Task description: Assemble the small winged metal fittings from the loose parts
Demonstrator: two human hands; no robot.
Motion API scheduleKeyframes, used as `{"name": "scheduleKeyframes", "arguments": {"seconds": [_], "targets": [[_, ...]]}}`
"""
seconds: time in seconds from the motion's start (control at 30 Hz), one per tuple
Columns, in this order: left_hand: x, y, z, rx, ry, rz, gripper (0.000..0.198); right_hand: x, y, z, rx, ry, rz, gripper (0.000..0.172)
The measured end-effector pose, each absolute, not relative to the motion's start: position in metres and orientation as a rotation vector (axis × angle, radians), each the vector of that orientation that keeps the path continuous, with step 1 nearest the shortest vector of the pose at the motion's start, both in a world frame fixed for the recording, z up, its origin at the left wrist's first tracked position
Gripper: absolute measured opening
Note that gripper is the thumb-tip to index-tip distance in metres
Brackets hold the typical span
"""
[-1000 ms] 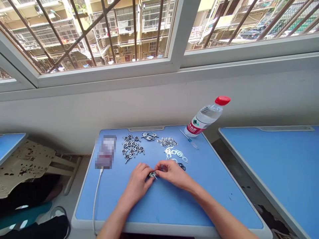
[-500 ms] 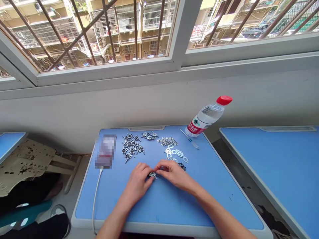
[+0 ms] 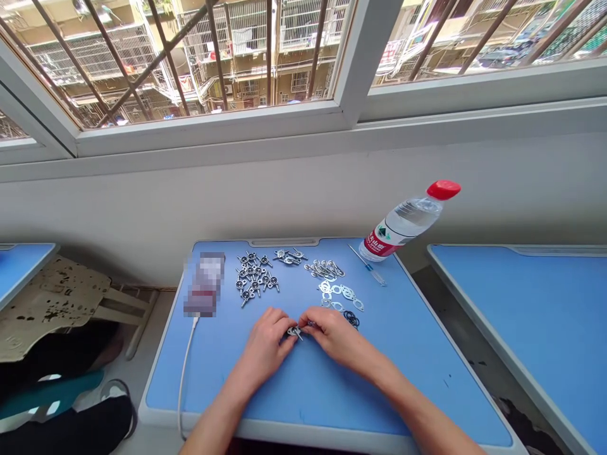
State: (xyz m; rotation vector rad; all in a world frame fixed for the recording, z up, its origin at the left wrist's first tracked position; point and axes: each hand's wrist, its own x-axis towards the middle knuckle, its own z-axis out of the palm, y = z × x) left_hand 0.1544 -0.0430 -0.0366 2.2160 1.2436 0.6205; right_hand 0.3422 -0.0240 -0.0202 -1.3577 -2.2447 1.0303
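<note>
Small silver-grey metal part (image 3: 294,332) in grip, near middle of blue rectangular counter (image 3: 265,395).
Left hand (image 3: 269,338) pinches it between thumb and fingers; right hand (image 3: 334,337) has fingertips at its right edge, grip unclear. Thin black rings (image 3: 353,320) lie just beside right hand.

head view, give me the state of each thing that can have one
left hand: pinching the metal part
right hand: fingertips together beside the part, grip unclear
metal part: held, thin rod pointing out
bottle: standing, red cap on
pixelated device: lying flat, screen unreadable
white cable: one end at the device
dark-centred parts: loose, clustered
flat plates: loose, some overlapping
black rings: heaped
</note>
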Motion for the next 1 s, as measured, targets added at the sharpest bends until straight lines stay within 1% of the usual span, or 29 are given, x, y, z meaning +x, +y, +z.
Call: {"name": "scheduleKeyframes", "arguments": {"seconds": [0.1, 0.2, 0.57, 0.87, 1.0], "targets": [[0.155, -0.043, -0.036, 2.211, 1.248, 0.616, 0.018, 0.342, -0.024, -0.020, -1.361, -2.265, 1.025, 0.015], [0.155, -0.043, -0.036, 2.219, 1.252, 0.617, 0.015, 0.340, -0.023, -0.018, -1.379, -2.294, 1.017, 0.014], [0.154, -0.044, -0.039, 2.216, 1.255, 0.605, 0.014, 0.333, -0.013, -0.007, -1.538, -2.363, 1.108, 0.021], [0.154, -0.043, -0.041, 2.230, 1.255, 0.619, 0.014, 0.333, 0.004, -0.007, -1.521, -2.213, 1.382, 0.022], [0.153, -0.043, -0.040, 2.223, 1.254, 0.627, 0.013, 0.332, 0.008, -0.007, -1.521, -2.197, 1.457, 0.017]]}}
